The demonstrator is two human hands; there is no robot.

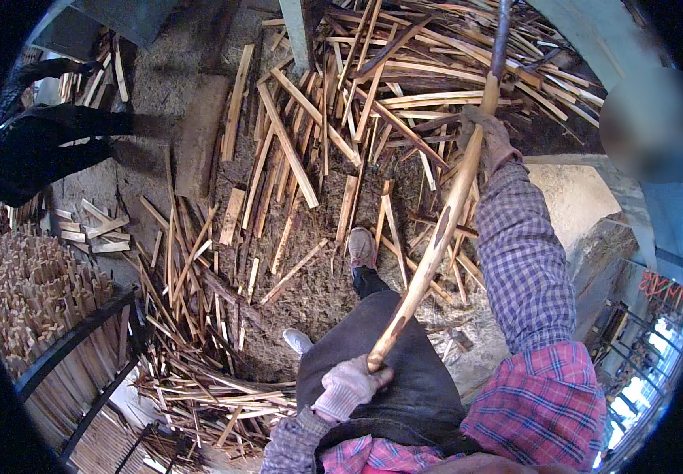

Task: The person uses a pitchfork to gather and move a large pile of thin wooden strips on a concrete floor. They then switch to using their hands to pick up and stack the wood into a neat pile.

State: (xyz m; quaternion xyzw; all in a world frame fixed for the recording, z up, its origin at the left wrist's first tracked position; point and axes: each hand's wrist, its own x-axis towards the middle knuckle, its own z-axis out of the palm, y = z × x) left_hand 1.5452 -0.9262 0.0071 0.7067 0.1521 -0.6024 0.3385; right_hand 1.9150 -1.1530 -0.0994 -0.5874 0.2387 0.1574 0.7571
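Observation:
A long, slim wooden pole [438, 241], mostly bare pale wood with dark patches, slants across in front of me. Its far stretch is dark, as if bark is still on it, and runs out at the top of the view. My left hand [352, 385], in a pale work glove, is closed around the near end, close to my lap. Farther up, my right hand [490, 136], gloved too, grips the pole with that arm stretched forward. Parts of the right fingers are hidden behind the wood.
Loose wood strips [290, 146] litter the ground ahead, with a larger heap [405, 47] at the far side. Upright sticks [41, 300] fill a metal rack [81, 347] at left. Another person in dark clothes [57, 142] stands far left. A post [297, 35] rises ahead; blue-green machinery [662, 213] stands right.

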